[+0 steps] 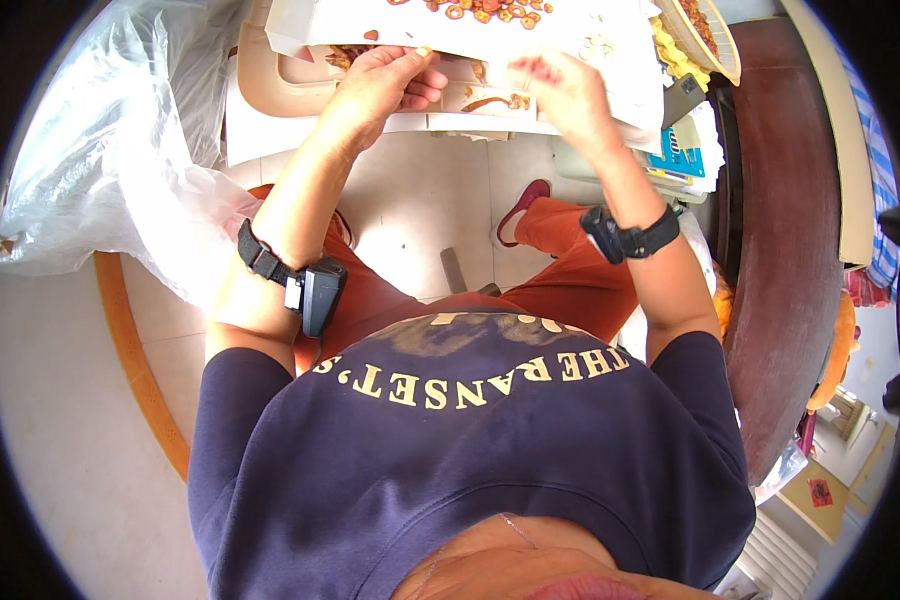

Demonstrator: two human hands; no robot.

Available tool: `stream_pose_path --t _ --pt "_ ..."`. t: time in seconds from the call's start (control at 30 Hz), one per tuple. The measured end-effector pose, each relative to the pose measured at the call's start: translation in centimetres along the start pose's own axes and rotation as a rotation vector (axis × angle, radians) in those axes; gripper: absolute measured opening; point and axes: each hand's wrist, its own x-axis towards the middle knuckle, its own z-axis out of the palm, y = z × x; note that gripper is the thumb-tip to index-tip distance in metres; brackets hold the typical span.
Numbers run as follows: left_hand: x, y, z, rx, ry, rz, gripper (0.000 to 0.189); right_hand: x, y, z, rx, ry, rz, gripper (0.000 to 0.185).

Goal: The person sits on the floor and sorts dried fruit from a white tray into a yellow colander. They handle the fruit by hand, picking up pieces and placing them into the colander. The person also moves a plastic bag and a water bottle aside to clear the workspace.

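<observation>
My left hand (399,77) is at the front edge of a white sheet or board (345,26), its fingers curled and the thumb on top. Whether anything is pinched in it is hidden. To the right, my right hand (570,94) is blurred, with its fingertips bent towards the left hand; I cannot tell if it holds something. Orange-red rings, like cut dried chilli (487,11), lie on the white surface beyond my hands. Beneath its edge sits a beige plastic tray (270,90). Reddish-brown dried pieces (499,103) lie in the tray's front section between the hands.
A clear plastic bag (112,142) hangs at the left. On the right are a yellow-rimmed basket (720,45) with reddish contents, a dark phone-like object (682,97), a blue packet (675,152) and a dark wooden furniture edge (780,225).
</observation>
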Motion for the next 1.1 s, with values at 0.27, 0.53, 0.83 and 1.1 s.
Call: stream_pose_path --t 0.27,0.53,0.83,1.1 --pt "-0.3 0.4 0.2 -0.031 -0.002 0.008 0.031 2.0 -0.2 -3.3 0.037 0.219 -0.184 0.022" --pt "-0.1 -0.1 -0.1 -0.048 0.01 0.038 0.038 -2.9 3.6 -5.4 -0.264 -0.007 -0.06 0.017" --pt "-0.8 1.4 1.3 -0.088 -0.017 -0.074 0.036 -3.5 8.4 -18.8 -0.31 0.15 0.154 0.013" --pt "-1.2 1.5 2.2 -0.084 -0.281 -0.176 0.033 -4.4 13.5 -24.8 -0.292 0.311 0.434 0.018"
